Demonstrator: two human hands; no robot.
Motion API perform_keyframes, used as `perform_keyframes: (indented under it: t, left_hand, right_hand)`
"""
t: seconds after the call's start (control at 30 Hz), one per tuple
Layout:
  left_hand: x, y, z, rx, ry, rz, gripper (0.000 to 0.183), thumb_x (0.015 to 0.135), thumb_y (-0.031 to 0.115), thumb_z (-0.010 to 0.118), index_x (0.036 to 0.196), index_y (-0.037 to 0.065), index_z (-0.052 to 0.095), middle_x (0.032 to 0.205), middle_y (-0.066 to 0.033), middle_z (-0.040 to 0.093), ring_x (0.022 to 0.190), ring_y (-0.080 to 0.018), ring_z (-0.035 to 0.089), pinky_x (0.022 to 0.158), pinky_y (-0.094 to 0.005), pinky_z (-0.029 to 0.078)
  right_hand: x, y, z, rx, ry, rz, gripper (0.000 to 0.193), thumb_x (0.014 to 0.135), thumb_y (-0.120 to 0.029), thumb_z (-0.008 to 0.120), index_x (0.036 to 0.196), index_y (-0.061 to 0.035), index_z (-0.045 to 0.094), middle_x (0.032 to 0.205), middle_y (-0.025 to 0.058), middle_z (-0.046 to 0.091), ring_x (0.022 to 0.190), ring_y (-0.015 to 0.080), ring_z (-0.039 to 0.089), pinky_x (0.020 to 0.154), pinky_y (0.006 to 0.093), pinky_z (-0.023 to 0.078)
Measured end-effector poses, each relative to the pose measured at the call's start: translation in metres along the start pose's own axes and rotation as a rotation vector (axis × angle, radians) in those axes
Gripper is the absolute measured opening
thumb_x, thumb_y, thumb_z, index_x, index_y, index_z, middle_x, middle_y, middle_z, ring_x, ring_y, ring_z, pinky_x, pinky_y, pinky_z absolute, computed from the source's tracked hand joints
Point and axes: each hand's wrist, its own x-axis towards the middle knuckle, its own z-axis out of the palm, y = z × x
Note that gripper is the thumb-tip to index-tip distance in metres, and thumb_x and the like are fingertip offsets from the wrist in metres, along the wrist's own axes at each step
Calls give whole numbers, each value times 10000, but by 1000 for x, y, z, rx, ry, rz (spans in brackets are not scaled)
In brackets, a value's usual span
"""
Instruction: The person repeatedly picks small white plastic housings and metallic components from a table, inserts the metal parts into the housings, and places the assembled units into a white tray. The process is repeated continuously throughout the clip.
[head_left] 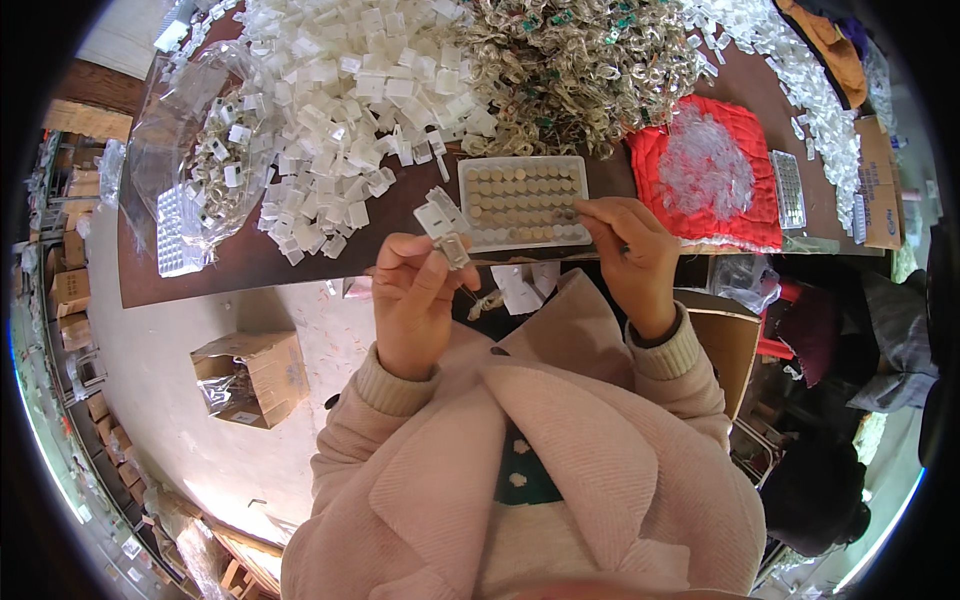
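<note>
My left hand (412,305) is closed in a pinch, holding up a small white plastic case (438,217) with a clear part at its lower end. Just behind it on the table lies a white plastic tray (522,160) with rows of small round discs that look like button cells (510,188). The front row of the tray looks paler than most of the others. At the tray's right edge, the thumb and forefinger of my right hand (640,255) are pressed together. Whatever is between those fingertips is too small to make out.
A heap of white plastic cases (340,120) covers the table's left part. Behind the tray is a pile of tangled wire strings (580,75). To the right, clear plastic pieces (705,160) lie on a red cloth (650,165). An open cardboard box (275,375) stands on the floor.
</note>
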Motion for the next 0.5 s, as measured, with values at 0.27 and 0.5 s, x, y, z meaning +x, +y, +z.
perform_keyframes:
  t: [0.27, 0.5]
  left_hand:
    - [-1, -14, 2, -64, -66, -130, 159, 1006, 55, 552, 1154, 110, 573, 1177, -217, 664, 869, -221, 662, 796, -366, 526]
    - [3, -20, 9, -87, -75, -177, 157, 999, 58, 570, 1148, 107, 584, 1158, -218, 670, 839, -223, 675, 771, -369, 552]
  right_hand:
    - [0, 13, 15, -161, -16, -135, 242, 815, 60, 725, 1032, -46, 736, 941, 120, 679, 809, 263, 674, 686, 319, 542]
    - [4, 7, 13, -274, -121, -114, 231, 821, 45, 712, 1033, -44, 691, 939, 129, 654, 818, 293, 665, 682, 347, 535]
